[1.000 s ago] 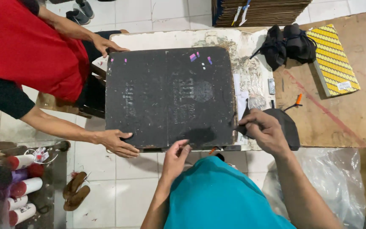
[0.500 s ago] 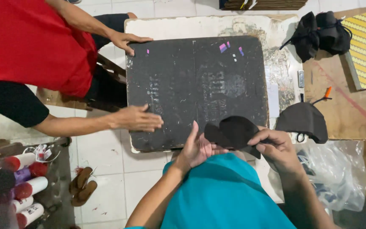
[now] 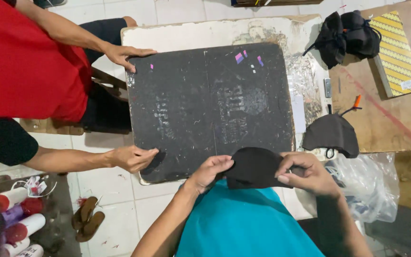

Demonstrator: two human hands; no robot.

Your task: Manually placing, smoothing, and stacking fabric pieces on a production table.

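Note:
I hold a black fabric face mask (image 3: 253, 167) between both hands, just above my teal shirt at the near edge of a large scuffed black board (image 3: 210, 107). My left hand (image 3: 211, 171) pinches the mask's left end. My right hand (image 3: 305, 172) grips its right end. A second black mask (image 3: 331, 134) lies on the table just right of the board. A person in a red shirt sits at the left, with one hand (image 3: 128, 53) on the board's far left corner and the other hand (image 3: 132, 158) on its near left corner.
A pile of black masks (image 3: 346, 33) and a yellow patterned box (image 3: 396, 52) lie on the wooden table (image 3: 396, 119) at the right. A clear plastic bag (image 3: 367, 183) hangs near my right arm. Spray cans (image 3: 10, 219) and sandals (image 3: 86, 219) sit at the lower left.
My hands left the board's edge, picked up a black mask and now hold it by both ends. The other person's near hand slid along the board's near left corner.

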